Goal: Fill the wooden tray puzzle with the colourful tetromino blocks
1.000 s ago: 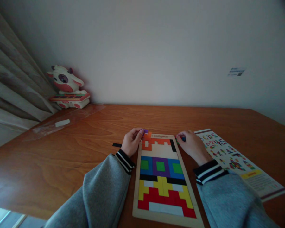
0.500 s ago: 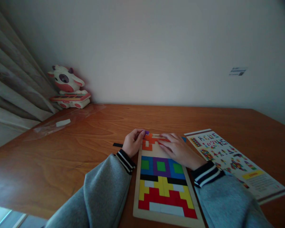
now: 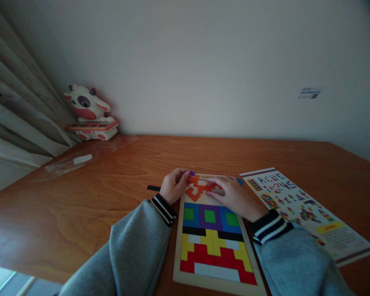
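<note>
A wooden puzzle board (image 3: 176, 263) lies before me, its lower part covered with fitted coloured blocks. My left hand (image 3: 172, 186) is closed at the far left corner, thumb and index finger pinched at a small purple puzzle piece (image 3: 192, 174). Over the upper part hangs my right hand (image 3: 232, 195), open, thumb and fingers apart at the orange puzzle pieces (image 3: 192, 193), some partly hidden beneath it. These orange pieces lie tilted and loose. Below them, a bare strip of board separates them from blue and purple blocks (image 3: 209, 204) framing green squares. A blue piece (image 3: 239, 181) shows at the far right corner.
A black strip piece (image 3: 153, 188) lies on the table (image 3: 126, 164) left of the board. To the right is a printed pattern sheet (image 3: 333, 234). A cow toy (image 3: 92, 115) and clear plastic wrapping (image 3: 61, 163) sit back left, near a curtain (image 3: 15, 94).
The orange pieces under my right hand have shifted and turned, from a squared cluster to a tilted one. My right fingers have bent and spread. My left hand stays at the corner.
</note>
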### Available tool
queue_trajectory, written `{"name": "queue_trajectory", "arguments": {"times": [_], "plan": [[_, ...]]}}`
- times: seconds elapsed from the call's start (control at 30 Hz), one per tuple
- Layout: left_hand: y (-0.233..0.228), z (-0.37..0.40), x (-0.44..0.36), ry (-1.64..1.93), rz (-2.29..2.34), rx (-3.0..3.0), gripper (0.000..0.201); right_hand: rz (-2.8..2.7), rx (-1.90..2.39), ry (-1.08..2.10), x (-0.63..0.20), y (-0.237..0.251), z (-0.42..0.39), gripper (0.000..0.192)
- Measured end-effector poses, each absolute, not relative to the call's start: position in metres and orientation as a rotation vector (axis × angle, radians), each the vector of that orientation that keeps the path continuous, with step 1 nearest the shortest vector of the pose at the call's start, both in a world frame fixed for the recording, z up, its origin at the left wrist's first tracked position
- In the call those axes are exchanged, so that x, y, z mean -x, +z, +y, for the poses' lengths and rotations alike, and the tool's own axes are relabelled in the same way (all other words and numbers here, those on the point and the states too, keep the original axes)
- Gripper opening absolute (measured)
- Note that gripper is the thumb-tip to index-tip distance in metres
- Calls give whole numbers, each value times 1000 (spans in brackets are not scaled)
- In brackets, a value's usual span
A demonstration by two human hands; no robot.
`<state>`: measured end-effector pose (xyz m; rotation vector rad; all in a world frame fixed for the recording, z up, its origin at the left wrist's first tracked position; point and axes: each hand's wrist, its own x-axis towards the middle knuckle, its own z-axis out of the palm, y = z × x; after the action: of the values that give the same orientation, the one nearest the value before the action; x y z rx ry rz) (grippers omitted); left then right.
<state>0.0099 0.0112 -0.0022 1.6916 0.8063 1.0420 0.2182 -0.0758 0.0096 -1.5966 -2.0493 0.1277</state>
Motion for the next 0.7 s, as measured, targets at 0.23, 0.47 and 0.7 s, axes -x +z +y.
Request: {"name": "queue_trajectory", "arguments": {"times": [0.23, 0.47, 0.7], "plan": [[0, 11, -10, 1025, 807, -1654, 40, -1932, 1504, 377, -219, 7, -75, 23], [-2, 11, -9, 1053, 812, -1643, 40, -2029, 1440, 367, -206, 25, -84, 21], [-3, 11, -11, 1045, 786, -1616, 39, -2301, 1334, 435, -192, 29, -92, 24]]}}
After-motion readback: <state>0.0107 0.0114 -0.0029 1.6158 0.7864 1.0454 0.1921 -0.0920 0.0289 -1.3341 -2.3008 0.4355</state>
